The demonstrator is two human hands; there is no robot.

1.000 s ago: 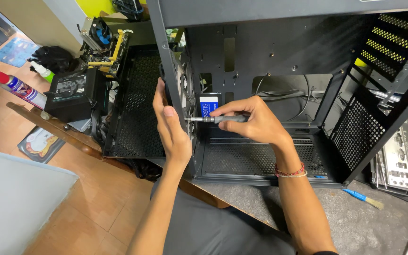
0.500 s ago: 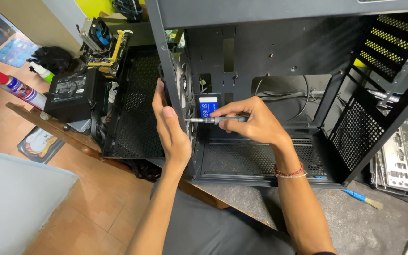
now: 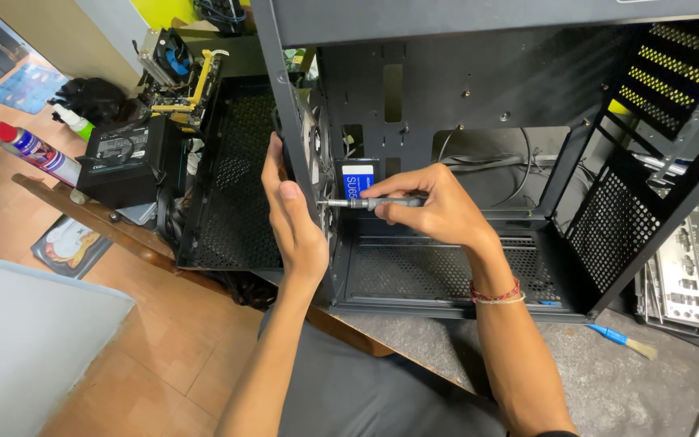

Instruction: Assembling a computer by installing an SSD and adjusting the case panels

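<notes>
Right hand [image 3: 434, 202] grips screwdriver [image 3: 366, 203]; blue-labelled drive [image 3: 357, 180] behind.

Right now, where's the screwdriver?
In the head view, the screwdriver lies level in the right hand, inside the black computer case, its tip toward the left hand.

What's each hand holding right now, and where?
Right hand grips the slim grey screwdriver by its handle. Left hand lies flat against the black metal computer case, gripping nothing.
</notes>
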